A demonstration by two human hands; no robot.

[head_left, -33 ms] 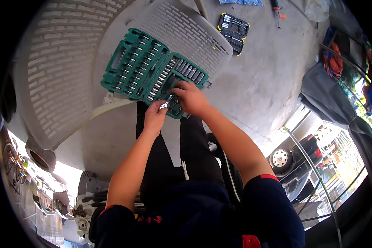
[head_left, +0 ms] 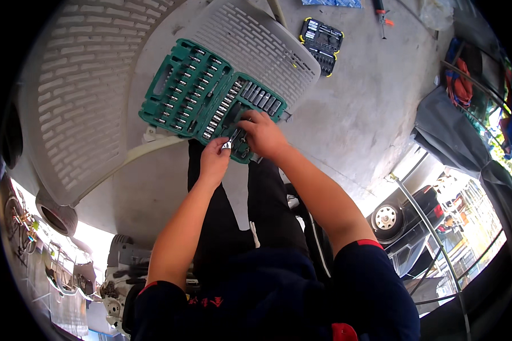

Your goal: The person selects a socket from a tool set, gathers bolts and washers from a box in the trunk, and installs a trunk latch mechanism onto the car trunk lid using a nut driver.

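Observation:
A green socket set case point(head_left: 210, 108) lies unfolded on a grey plastic chair, with rows of small bits in its left half. Its right half holds short sockets beside a row of long sockets point(head_left: 260, 98). Over the near corner of that half, my left hand point(head_left: 215, 158) pinches the shiny round head of a ratchet wrench point(head_left: 227, 145). My right hand point(head_left: 261, 133) has its fingers curled over the other end of the same tool, hiding most of its handle and part of the case.
A perforated grey chair back point(head_left: 85, 85) curves along the left. On the concrete floor lie a smaller black tool case point(head_left: 322, 42) with yellow corners and a black-and-red tool point(head_left: 380, 12). A tyre point(head_left: 57, 213) lies at left; metal railing point(head_left: 432, 227) and a car stand at right.
The ratchet wrench's head has turned a little in my left fingers, showing its rounder face. Both hands have barely shifted.

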